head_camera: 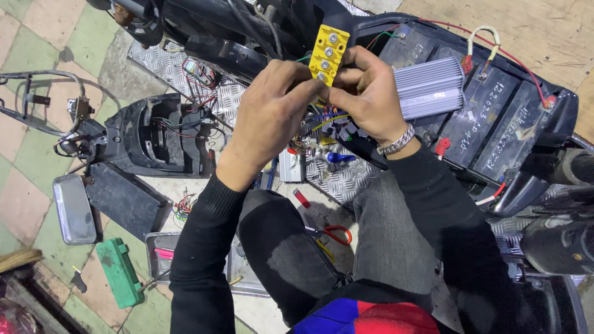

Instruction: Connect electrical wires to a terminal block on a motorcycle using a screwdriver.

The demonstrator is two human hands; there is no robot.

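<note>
Both my hands meet over an opened electric scooter. My left hand (269,117) and my right hand (368,93) pinch a yellow terminal block (329,52) with several silver screws, holding it upright between the fingertips. Coloured wires (328,124) hang from under the block. My right wrist wears a silver chain bracelet (396,141). Just right of my right hand lies a ribbed silver controller box (430,86), resting on black batteries (489,114) in the scooter's tray.
A black scooter front panel (148,133) with loose wiring lies at left, beside a mirror (73,209) and a green box (119,272). Red-handled pliers (334,235) and a metal tray (162,250) sit on the floor near my knees. Diamond-plate footboard (337,176) below.
</note>
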